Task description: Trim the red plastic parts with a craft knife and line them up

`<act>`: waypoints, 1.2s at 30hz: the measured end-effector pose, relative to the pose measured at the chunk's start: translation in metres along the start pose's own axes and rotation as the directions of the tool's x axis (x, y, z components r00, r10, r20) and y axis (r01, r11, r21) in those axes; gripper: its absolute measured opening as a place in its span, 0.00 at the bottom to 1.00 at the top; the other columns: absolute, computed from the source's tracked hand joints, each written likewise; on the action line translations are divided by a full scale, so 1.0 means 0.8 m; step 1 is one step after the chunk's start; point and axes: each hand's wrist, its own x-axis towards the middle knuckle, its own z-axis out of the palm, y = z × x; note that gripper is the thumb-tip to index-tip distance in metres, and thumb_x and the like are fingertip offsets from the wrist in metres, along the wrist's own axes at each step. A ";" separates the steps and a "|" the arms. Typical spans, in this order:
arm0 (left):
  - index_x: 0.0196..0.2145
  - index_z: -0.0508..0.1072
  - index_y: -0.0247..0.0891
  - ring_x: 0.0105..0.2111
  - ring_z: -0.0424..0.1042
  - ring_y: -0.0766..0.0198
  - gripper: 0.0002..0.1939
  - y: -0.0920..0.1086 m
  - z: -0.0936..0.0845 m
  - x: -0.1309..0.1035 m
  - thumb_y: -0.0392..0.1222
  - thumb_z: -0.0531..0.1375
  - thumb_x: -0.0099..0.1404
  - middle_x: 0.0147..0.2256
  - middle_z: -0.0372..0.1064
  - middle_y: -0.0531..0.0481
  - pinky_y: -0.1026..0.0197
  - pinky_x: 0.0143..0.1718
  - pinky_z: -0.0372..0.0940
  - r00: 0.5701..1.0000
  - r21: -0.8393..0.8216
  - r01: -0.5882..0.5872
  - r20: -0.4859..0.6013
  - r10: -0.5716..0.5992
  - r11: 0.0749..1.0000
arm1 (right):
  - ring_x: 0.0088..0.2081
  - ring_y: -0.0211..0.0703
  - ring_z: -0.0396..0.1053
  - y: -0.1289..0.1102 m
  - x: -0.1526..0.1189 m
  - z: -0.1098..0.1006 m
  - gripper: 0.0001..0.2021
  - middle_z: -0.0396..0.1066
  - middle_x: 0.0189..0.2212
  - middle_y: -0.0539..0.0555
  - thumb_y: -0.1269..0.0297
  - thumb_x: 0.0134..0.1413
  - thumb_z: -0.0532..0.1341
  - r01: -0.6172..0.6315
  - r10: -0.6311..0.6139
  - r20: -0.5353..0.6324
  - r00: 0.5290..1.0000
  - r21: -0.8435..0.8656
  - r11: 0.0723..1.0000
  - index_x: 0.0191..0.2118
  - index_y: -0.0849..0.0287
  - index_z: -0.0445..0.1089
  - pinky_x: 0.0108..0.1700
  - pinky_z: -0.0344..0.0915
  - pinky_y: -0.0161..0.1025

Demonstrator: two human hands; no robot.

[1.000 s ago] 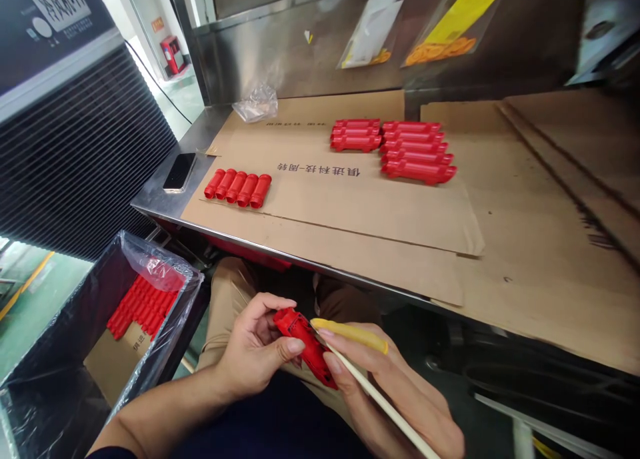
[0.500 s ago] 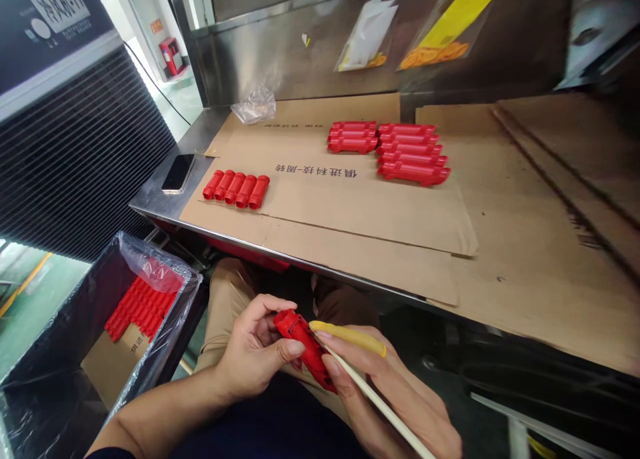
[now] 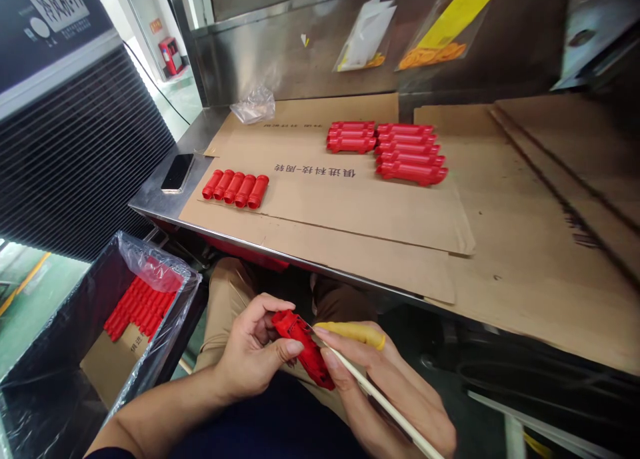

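Below the bench edge, the left hand [image 3: 253, 359] clamps a red ribbed plastic part [image 3: 303, 349]; the right hand [image 3: 387, 396], fingers closed on a thin cream stick [image 3: 387, 409], presses its tip against it.

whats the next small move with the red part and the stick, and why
Probably draw the stick tip along the top edge of the red part. The left hand pinches the part over the lap, and the right hand, with a yellow cot on its forefinger, has the tip right at that edge.

Open cardboard [image 3: 350, 206] lies between the short red tubes [image 3: 235, 188] and long red parts [image 3: 387, 149].
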 end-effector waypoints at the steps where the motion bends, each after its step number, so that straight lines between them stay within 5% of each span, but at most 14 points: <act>1: 0.47 0.72 0.39 0.30 0.68 0.69 0.21 0.000 0.000 0.000 0.46 0.72 0.60 0.33 0.69 0.52 0.67 0.30 0.65 1.000 0.002 0.002 -0.007 -0.002 1.000 | 0.39 0.45 0.77 -0.001 0.002 0.000 0.17 0.79 0.39 0.58 0.82 0.59 0.62 0.006 -0.006 -0.001 1.000 -0.001 1.000 0.50 0.60 0.76 0.38 0.77 0.41; 7: 0.47 0.71 0.39 0.28 0.67 0.69 0.22 -0.001 0.000 -0.002 0.46 0.72 0.60 0.32 0.69 0.53 0.67 0.28 0.66 0.999 -0.010 0.040 -0.018 -0.040 0.999 | 0.38 0.44 0.77 -0.001 0.001 0.000 0.16 0.79 0.39 0.57 0.82 0.58 0.62 0.003 -0.003 0.010 1.000 -0.011 1.000 0.49 0.60 0.76 0.38 0.76 0.41; 12: 0.48 0.72 0.40 0.30 0.70 0.68 0.19 0.007 -0.007 0.002 0.44 0.71 0.61 0.34 0.70 0.52 0.67 0.30 0.67 0.995 0.058 -0.061 -0.079 0.066 0.996 | 0.38 0.44 0.77 0.006 -0.005 -0.011 0.12 0.79 0.38 0.56 0.78 0.61 0.62 -0.039 0.041 0.070 0.997 -0.025 0.999 0.47 0.58 0.76 0.38 0.76 0.40; 17: 0.48 0.72 0.39 0.29 0.68 0.68 0.21 0.010 -0.007 0.004 0.46 0.71 0.61 0.33 0.69 0.52 0.67 0.29 0.65 1.000 0.030 0.000 -0.016 0.000 1.000 | 0.41 0.46 0.80 0.002 0.004 -0.026 0.13 0.81 0.42 0.55 0.74 0.63 0.62 -0.026 0.032 0.063 0.997 -0.101 0.995 0.50 0.55 0.76 0.43 0.79 0.40; 30: 0.49 0.73 0.40 0.31 0.68 0.69 0.21 0.007 0.000 0.001 0.44 0.72 0.60 0.35 0.66 0.52 0.67 0.32 0.66 0.999 0.013 -0.033 -0.005 0.034 0.999 | 0.46 0.43 0.77 0.002 -0.002 -0.008 0.17 0.80 0.45 0.56 0.81 0.61 0.62 0.003 -0.005 0.107 0.994 0.018 1.000 0.52 0.59 0.75 0.47 0.77 0.38; 36: 0.49 0.74 0.41 0.33 0.70 0.67 0.22 0.002 -0.002 -0.001 0.44 0.72 0.60 0.39 0.65 0.50 0.66 0.33 0.67 0.998 0.057 -0.049 -0.031 0.051 0.997 | 0.44 0.42 0.77 0.005 0.002 -0.008 0.12 0.78 0.44 0.57 0.74 0.65 0.61 -0.075 0.077 0.148 0.986 -0.021 0.997 0.51 0.57 0.74 0.46 0.78 0.37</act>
